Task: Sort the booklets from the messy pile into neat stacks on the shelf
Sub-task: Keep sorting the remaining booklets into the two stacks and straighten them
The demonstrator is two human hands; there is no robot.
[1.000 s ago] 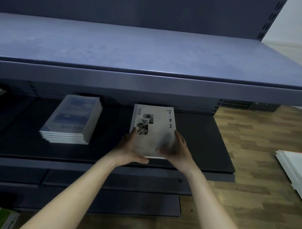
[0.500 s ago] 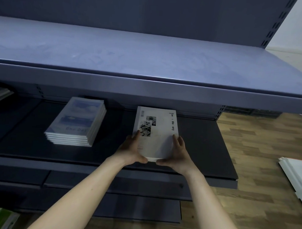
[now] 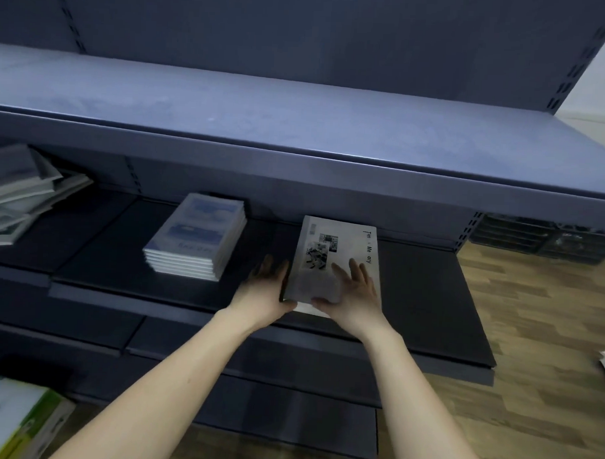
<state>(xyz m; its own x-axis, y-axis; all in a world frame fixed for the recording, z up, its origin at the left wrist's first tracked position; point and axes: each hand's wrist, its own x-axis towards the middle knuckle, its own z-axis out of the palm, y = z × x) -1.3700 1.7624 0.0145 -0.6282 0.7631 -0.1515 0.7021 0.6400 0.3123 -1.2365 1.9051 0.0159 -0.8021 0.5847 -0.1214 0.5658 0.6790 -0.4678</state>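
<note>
Left hand point(image 3: 263, 289) and right hand point(image 3: 355, 294), fingers straight and released, rest against the white booklet point(image 3: 338, 251) on the shelf point(image 3: 425, 302).

Both hands point(image 3: 355, 293) at white booklet point(image 3: 338, 254) on dark shelf point(image 3: 425, 295)

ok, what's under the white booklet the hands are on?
A white edge pokes out beneath the white booklet at its near end, so at least one more lies under it on the dark shelf. The left hand and right hand hide how many.
</note>
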